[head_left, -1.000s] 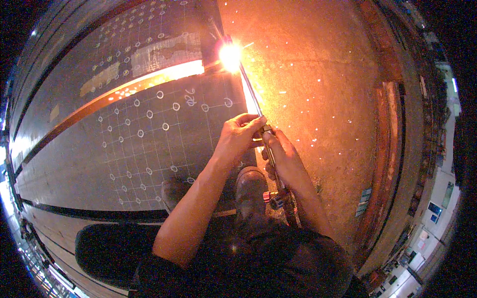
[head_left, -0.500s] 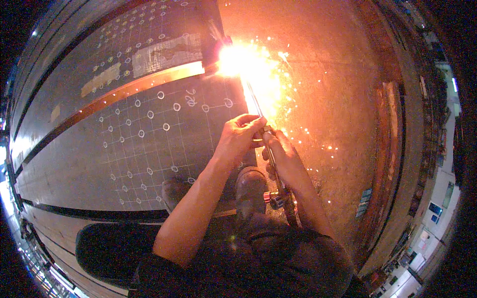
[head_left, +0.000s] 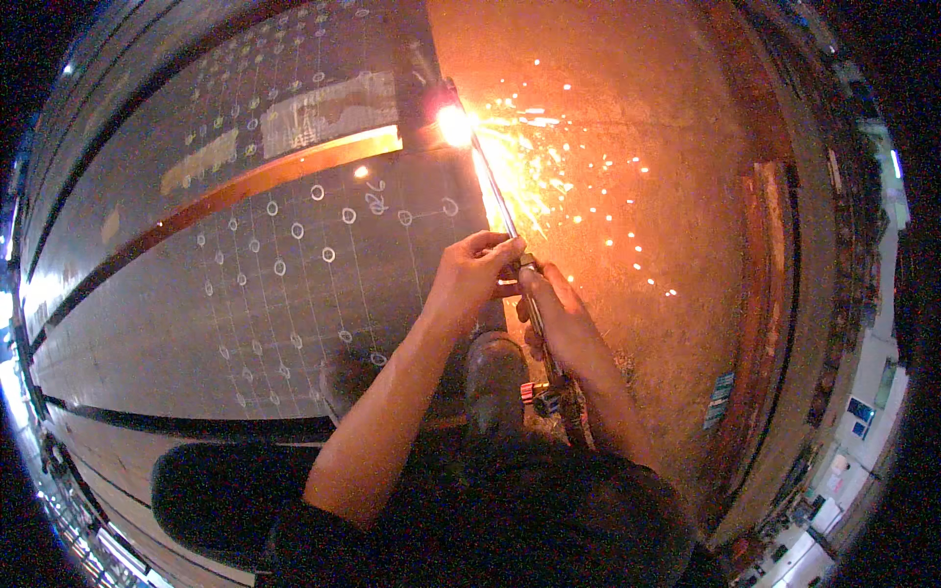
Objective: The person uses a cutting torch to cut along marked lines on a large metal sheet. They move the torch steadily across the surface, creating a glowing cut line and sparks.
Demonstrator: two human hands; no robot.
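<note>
Both my hands are closed around a long metal cutting torch (head_left: 502,208). My left hand (head_left: 473,275) pinches its thin tube, just ahead of a brass-coloured nut. Behind that nut my right hand (head_left: 567,318) wraps the handle, with the red valve knob (head_left: 535,393) below it. At the far end of the torch a white-hot glow (head_left: 455,126) burns at the right edge of a dark steel plate (head_left: 294,323). Sparks (head_left: 534,162) fly off to the right. The glare hides the tip.
Chalk circles and grid lines mark the plate. A bright-edged slot (head_left: 284,160) runs across it to the left of the glow. My boot (head_left: 496,370) stands near the plate's edge. Rusty steel bars (head_left: 769,323) lie along the right of the brown floor (head_left: 676,216).
The glare has shrunk, so more of the torch tube shows. The sparks spread farther right and thinner. My hands hold nearly the same place on the torch.
</note>
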